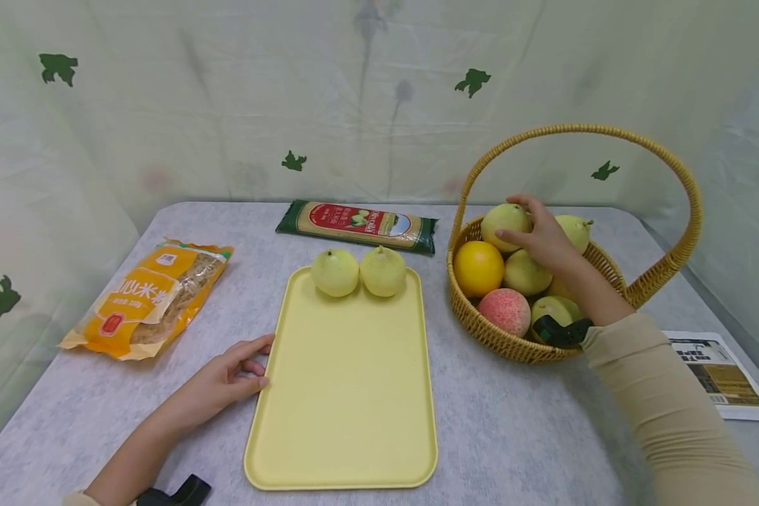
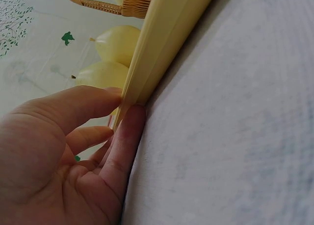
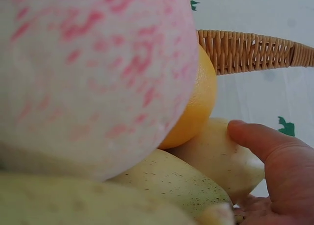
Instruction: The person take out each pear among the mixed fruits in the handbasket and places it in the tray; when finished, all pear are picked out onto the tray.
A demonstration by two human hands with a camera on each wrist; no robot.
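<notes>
In the head view, my right hand reaches into the wicker basket and grips a pale green pear, thumb on its near side. The right wrist view shows my thumb against that pear; the other fingers are mostly hidden. My left hand is at the left edge of a yellow tray. Its thumb and fingers pinch the tray's rim in the left wrist view. Two pears, one left and one right, sit side by side at the tray's far end.
Around the gripped pear the basket holds an orange, a pink peach and several pears; its tall handle arches above. An orange food bag lies left, a green-ended noodle packet behind, a white printed tablet-like item right.
</notes>
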